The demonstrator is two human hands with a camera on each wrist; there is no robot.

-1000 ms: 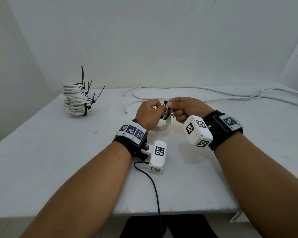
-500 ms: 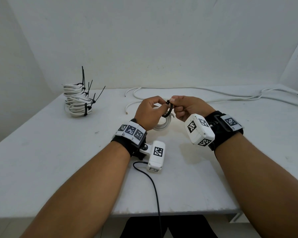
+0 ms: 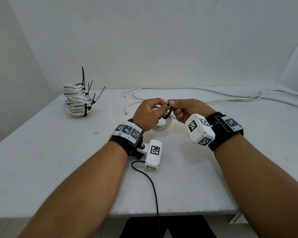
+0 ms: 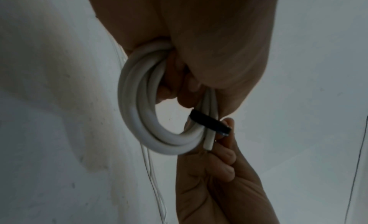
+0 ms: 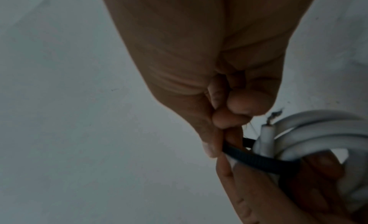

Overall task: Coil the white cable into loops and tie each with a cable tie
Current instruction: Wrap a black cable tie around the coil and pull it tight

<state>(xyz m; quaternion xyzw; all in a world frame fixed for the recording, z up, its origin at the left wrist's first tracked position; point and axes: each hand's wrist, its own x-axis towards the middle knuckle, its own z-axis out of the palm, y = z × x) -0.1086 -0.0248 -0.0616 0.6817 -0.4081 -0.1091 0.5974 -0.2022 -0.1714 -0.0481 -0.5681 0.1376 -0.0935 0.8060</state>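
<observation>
A small coil of white cable hangs above the table, and my left hand grips its upper part. The left wrist view shows the coil as a few stacked loops with one cut end pointing down. A black cable tie wraps around the coil beside my left fingers. My right hand pinches the tie between thumb and forefinger, knuckle to knuckle with the left hand. In the left wrist view the tie crosses the cable strands. The tie's head is hidden by the fingers.
A stack of tied white coils with black tie tails sticking up stands at the back left of the white table. Loose white cable runs along the far edge to the right. A dark cord trails off the front edge.
Both hands have lifted the coil slightly and drawn closer together at the tie. The right thumb and forefinger now pinch the tie higher up, near the left fingertips.
</observation>
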